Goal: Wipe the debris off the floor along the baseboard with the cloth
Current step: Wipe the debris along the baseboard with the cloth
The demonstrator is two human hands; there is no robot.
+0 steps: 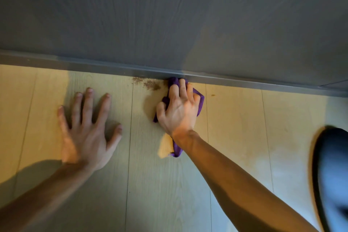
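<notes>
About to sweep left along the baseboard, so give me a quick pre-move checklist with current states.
1. Right hand has a grip on the cloth: ok.
2. Cloth against the baseboard: ok.
3. Debris is left of the cloth, in the sweep path: ok.
4. Left hand flat on the floor, clear of the debris: ok.
5. Small spot right of the cloth wiped: not ok.
6. Cloth underside clean: cannot tell.

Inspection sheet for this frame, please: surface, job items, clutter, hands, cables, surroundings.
Surface: pale wood-look plank floor, seams running toward the wall.
Job's things: purple cloth pressed at the grey baseboard; brown debris just left of it, not yet wiped.
Clutter: small brown spot right of the cloth.
Hands: right hand in a grip on the cloth; left hand spread flat on the floor, empty.
Cables: nothing seen.
Surroundings: grey wood-grain wall panel; blurred dark object at the right edge, unidentifiable.
</notes>
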